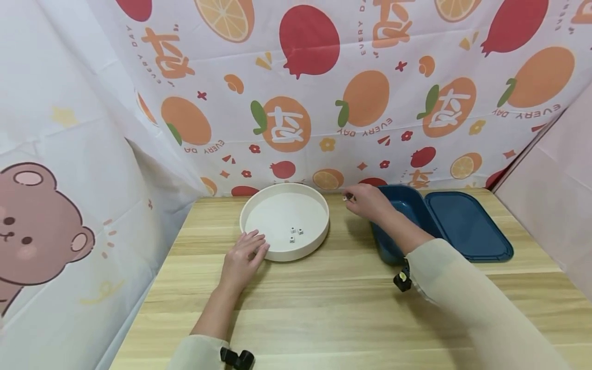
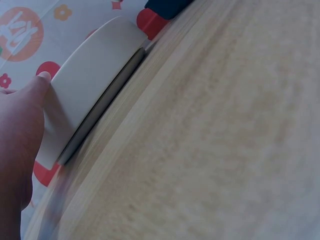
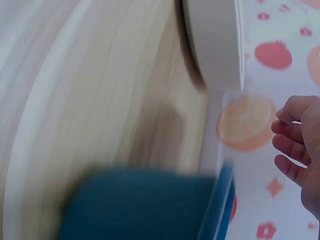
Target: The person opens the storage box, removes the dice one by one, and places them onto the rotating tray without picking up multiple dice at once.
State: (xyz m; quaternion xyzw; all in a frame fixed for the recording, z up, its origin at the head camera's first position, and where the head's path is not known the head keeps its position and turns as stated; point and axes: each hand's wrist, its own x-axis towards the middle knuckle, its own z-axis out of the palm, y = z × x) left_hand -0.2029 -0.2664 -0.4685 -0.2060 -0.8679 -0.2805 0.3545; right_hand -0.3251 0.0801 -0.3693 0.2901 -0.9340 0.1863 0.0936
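Observation:
A round cream tray [image 1: 285, 256] stands at the back middle of the table. On its floor lie several small white pieces with dark marks [image 1: 293, 239]. My left hand [image 1: 241, 259] rests at the tray's front left rim, its fingers fairly straight and the thumb against the rim in the left wrist view. My right hand [image 1: 370, 203] is raised between the tray and a dark blue box [image 1: 386, 246]. Between its thumb and index fingertip it pinches a small dark and white piece [image 1: 348, 196]. That piece is hidden in the right wrist view.
A dark blue lid [image 1: 469, 226] lies flat beside the box, on its right. The box is uncovered, and my right forearm passes over it. Behind the wooden table [image 1: 296, 313] hangs a fruit-print cloth [image 1: 319, 92]; another cloth with a bear [image 1: 41, 226] hangs at the left.

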